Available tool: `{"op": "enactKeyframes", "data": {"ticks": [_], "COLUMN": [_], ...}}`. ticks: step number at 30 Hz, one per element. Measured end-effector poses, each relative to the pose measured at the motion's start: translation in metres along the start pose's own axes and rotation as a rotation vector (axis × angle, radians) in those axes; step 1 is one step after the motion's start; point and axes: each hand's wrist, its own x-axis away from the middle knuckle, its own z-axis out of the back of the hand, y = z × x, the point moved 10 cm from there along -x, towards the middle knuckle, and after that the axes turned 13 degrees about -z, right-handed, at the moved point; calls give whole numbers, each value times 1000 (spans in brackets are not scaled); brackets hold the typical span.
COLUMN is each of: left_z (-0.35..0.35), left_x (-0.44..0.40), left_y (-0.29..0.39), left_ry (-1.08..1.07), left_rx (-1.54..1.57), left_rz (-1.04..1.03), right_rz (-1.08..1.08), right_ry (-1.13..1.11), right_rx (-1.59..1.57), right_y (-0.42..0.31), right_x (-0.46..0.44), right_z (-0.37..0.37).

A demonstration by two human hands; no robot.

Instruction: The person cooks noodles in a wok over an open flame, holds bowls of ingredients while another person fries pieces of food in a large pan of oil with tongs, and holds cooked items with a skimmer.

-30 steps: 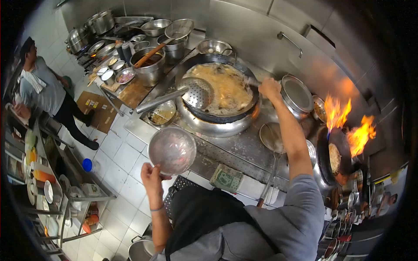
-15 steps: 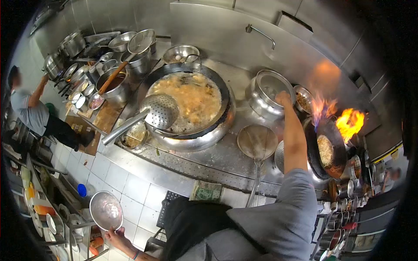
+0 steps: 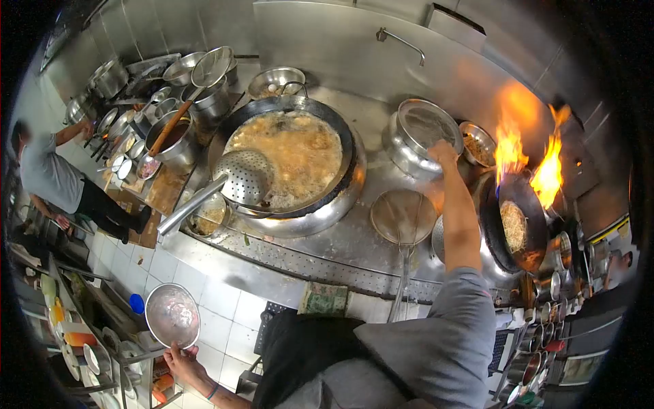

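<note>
While the person's left hand (image 3: 182,362) grips the rim of a round silver metal bowl (image 3: 157,315) above the white-tiled floor (image 3: 219,292), the right hand (image 3: 443,153) is at the rim of a rounded silver metal pot (image 3: 402,151), its finger closure impossible to tell, beside a large black wok (image 3: 272,104) of bubbling yellowish liquid (image 3: 300,160)

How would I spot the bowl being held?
Start at the big frothy wok, then look down-left to the white floor tiles. Above them, the left hand grips a metal bowl by its rim; unlike the stovetop bowls, it is held aloft.
</note>
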Motion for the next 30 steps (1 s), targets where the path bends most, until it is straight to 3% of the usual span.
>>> {"op": "enactKeyframes", "data": {"ticks": [4, 7, 11, 13, 17, 19, 23, 25, 27, 30], "left_z": [-23, -33, -35, -22, 29, 49, 107, 130, 136, 161], "left_x": [-3, -3, 21, 34, 72, 102, 137, 140, 150, 150], "left_y": [-7, -4, 13, 17, 21, 42, 49, 39, 49, 40], "left_ry": [-59, -123, -144, -137, -73, 14, 152, 169, 224, 228], "left_rx": [31, 22, 31, 30, -2, -64, -106, -100, -209, -438], "left_rz": [3, -12, -15, -25, 10, -20, -1, -9, -32, -64], "right_rz": [40, -11, 53, 27, 97, 91, 170, 34, 160, 605], "right_ry": [-85, 24, 0, 76, 34, 121, 104, 18, 70, 488], "right_rx": [137, -48, 69, -43, 123, -149, 97, -129, 17, 3], "right_y": [14, 35, 36, 34, 18, 20, -7, 10, 10, 25], "right_x": [30, 30, 18, 19, -14, -27, 5, 10, 7, 1], "right_z": [5, 19, 6, 18, -13, -14, -11, -16, -43, -88]}}
